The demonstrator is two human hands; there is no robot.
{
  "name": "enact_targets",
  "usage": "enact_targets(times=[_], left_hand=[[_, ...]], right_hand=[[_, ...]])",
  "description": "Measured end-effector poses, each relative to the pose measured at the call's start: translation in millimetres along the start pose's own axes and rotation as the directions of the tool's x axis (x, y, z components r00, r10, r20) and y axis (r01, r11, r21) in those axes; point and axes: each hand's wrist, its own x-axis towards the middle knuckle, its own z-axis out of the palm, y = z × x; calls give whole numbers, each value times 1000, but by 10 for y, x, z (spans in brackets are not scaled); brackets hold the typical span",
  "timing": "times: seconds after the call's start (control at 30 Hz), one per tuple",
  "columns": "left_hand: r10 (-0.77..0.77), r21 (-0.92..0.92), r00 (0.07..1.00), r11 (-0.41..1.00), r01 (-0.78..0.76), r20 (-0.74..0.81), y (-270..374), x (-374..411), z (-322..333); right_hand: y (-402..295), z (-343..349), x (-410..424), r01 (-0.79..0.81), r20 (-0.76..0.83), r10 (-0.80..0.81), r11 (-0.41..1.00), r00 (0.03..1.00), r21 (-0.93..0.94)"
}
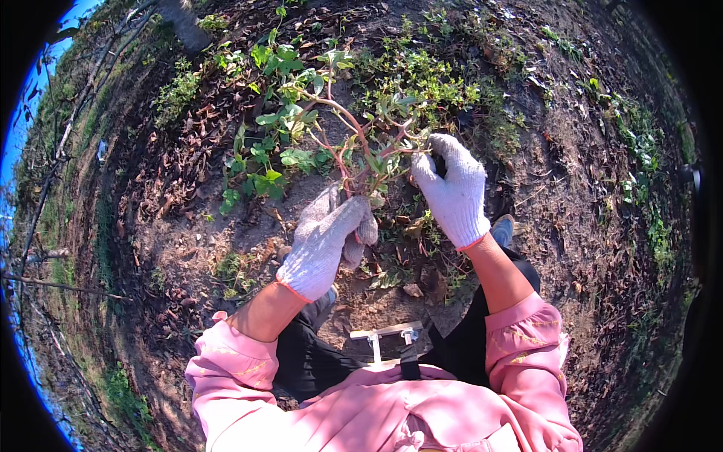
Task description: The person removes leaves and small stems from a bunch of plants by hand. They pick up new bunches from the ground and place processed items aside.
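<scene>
My left hand [330, 231], in a knitted white work glove with an orange cuff edge, is closed around the base of a leafy plant [358, 127]. Its reddish stems branch upward and outward from the fist. The roots cannot be made out. On the plant's right side, my right hand [454, 192], gloved alike, pinches the end of a side stem between thumb and forefinger. A gap shows between that thumb and finger behind their tips.
Low green weeds [440, 85] and a broad-leaved vine [268, 181] grow beyond my hands. Dry leaves [169, 152] litter the soil. A bare branch [70, 124] rises at left; a trunk [189, 25] stands at the top. Between my legs is a small wooden-slatted frame [387, 330].
</scene>
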Motion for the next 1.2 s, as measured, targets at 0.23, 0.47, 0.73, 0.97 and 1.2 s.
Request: enact_targets(times=[0.23, 0.47, 0.73, 0.97, 1.2], left_hand=[[97, -54, 995, 994, -98, -11, -55, 64, -119], [169, 169, 980, 974, -150, -101, -46, 100, -11], [78, 158, 995, 985, -67, -66, -140, 144, 66], [124, 76, 992, 990, -122, -26, -168, 183, -61], [24, 101, 999, 995, -21, -24, -129, 98, -55]], right_hand=[[-84, -132, 43, -451, 177, 436, 675, 882, 584], [-198, 18, -202, -163, 338, 31, 915, 941, 370], [-229, 102, -220, -510, 456, 318, 763, 831, 398], [-161, 142, -281, 169, 269, -250, 942, 930, 291], [-174, 72, -321, 532, 324, -532, 841, 783, 96]])
